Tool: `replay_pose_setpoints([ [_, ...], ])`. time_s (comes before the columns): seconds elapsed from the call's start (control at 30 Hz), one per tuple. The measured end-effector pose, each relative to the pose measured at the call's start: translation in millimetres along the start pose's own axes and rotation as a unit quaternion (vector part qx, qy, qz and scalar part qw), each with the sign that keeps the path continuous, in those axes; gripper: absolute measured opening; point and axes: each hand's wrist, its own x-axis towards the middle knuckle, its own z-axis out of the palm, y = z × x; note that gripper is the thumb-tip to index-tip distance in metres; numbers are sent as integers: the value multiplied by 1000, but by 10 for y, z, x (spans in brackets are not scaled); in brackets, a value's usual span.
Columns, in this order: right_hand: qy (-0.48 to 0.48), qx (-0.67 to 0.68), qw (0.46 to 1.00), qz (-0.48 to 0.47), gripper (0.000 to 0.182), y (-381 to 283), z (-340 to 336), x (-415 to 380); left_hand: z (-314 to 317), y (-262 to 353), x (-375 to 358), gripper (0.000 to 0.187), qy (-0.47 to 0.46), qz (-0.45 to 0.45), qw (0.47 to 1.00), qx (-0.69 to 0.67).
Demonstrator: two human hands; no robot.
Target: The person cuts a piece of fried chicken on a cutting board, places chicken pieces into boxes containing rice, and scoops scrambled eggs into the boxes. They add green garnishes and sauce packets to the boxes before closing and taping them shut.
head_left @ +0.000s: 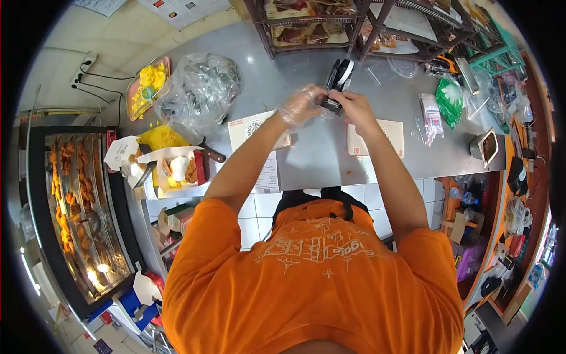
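A black tape dispenser [340,78] with a white-rimmed roll stands toward the back of the steel counter. My left hand [302,107], in a clear plastic glove, is closed at the left of its front end. From the other side, my bare right hand [355,110] pinches the same end; whether a strip of tape lies between the fingers cannot be made out. Below my left wrist sits a closed printed carton [239,134], partly covered by the forearm. A second carton [389,137] lies beyond my right forearm. Paper slips [266,175] stick out near the counter's front edge.
Open boxes with rice and fried chicken [178,169] stand left, near a knife [213,154]. A plastic bag [200,88] and yellow tray [150,82] lie behind them. Racks [306,29] line the back. A metal container [484,146] stands right; a heated display [76,218] stands far left.
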Motion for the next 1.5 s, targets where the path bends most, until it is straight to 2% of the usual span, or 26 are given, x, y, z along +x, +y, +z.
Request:
replay_pose_setpoints([
  [0.1, -35, 109, 993, -8, 39, 165, 27, -94, 94, -120, -22, 49, -25, -32, 998, -45],
  [0.2, 6, -154, 988, -5, 31, 462, 74, -343, 165, -224, -14, 49, 4, 13, 996, -88],
  [0.23, 135, -324, 935, -52, 24, 497, 92, -411, 121, -245, -19, 58, -58, -13, 996, -62],
  [0.3, 237, -488, 832, -117, 28, 343, 53, -542, -27, -76, -11, 69, -93, 5, 993, 67],
  [0.33, 262, -487, 817, -165, 29, 280, 10, -570, -125, -14, -42, 74, -105, 8, 986, 132],
  [0.4, 266, -473, 800, -256, 22, 135, -18, -689, -379, -31, -337, 88, -111, -30, 988, 100],
  [0.47, 230, -399, 842, -279, 17, -283, 393, -1123, -848, 68, -918, 90, -48, -45, 997, 45],
  [0.53, 151, -303, 852, -399, 15, -274, 838, -1279, -1081, 289, -1585, 89, -87, -9, 959, 270],
  [0.6, 13, -216, 920, -328, 20, -79, 1299, -1334, -1026, 231, -1874, 86, -60, 14, 941, 333],
  [0.67, -86, -89, 990, -73, 26, 257, 1726, -1200, -732, -140, -2163, 81, 31, 21, 968, 246],
  [0.77, -119, 38, 975, 185, 33, 662, 1900, -1014, -690, -212, -2162, 74, 48, 32, 969, 240],
  [0.87, -132, 40, 980, 146, 35, 714, 1900, -1008, -711, -93, -2181, 61, 9, 19, 956, 293],
  [0.97, -127, -52, 990, 28, 36, 878, 1866, -1011, -619, -234, -2243, 60, 7, 48, 938, 344],
  [1.03, -52, -193, 979, -30, 35, 954, 1875, -911, -589, -203, -2201, 56, 32, 47, 943, 328],
  [1.07, -28, -336, 938, -82, 46, 1026, 1876, -846, -601, -187, -2264, 54, 40, 43, 945, 321],
  [1.1, -91, -449, 888, -18, 58, 915, 1870, -857, -636, -132, -2363, 53, 40, 32, 956, 290],
  [1.13, -82, -567, 819, -30, 65, 1149, 1880, -728, -705, -26, -2435, 53, 42, 26, 965, 259],
  [1.2, -222, -487, 841, 75, 56, 360, 2078, -1114, -1065, 262, -2685, 50, 102, 11, 974, 204],
  [1.23, -204, -449, 868, -58, 49, 125, 2226, -1245, -1389, 367, -2993, 49, 156, 5, 971, 182],
  [1.27, -182, -399, 880, -183, 43, -50, 2394, -1380, -1630, 221, -3334, 43, 281, 24, 927, 248],
  [1.3, -106, -326, 871, -352, 38, -251, 2660, -1416, -1882, 300, -3559, 40, 365, -97, 861, 341],
  [1.33, -30, -240, 829, -504, 35, -431, 2949, -1421, -2328, 409, -3640, 43, 385, -142, 826, 388],
  [1.37, -42, -211, 815, -538, 34, -618, 3240, -1406, -2624, 160, -3800, 38, 403, -96, 802, 429],
  [1.4, -53, -180, 799, -571, 34, -726, 3444, -1415, -2770, -20, -3980, 37, 400, -127, 816, 397],
  [1.43, -136, -202, 815, -525, 34, -624, 3530, -1451, -2915, -200, -4159, 35, 397, -159, 827, 364],
  [1.5, -286, -243, 818, -435, 35, -319, 3767, -1399, -2949, -449, -4462, 35, 323, -316, 877, 164],
])
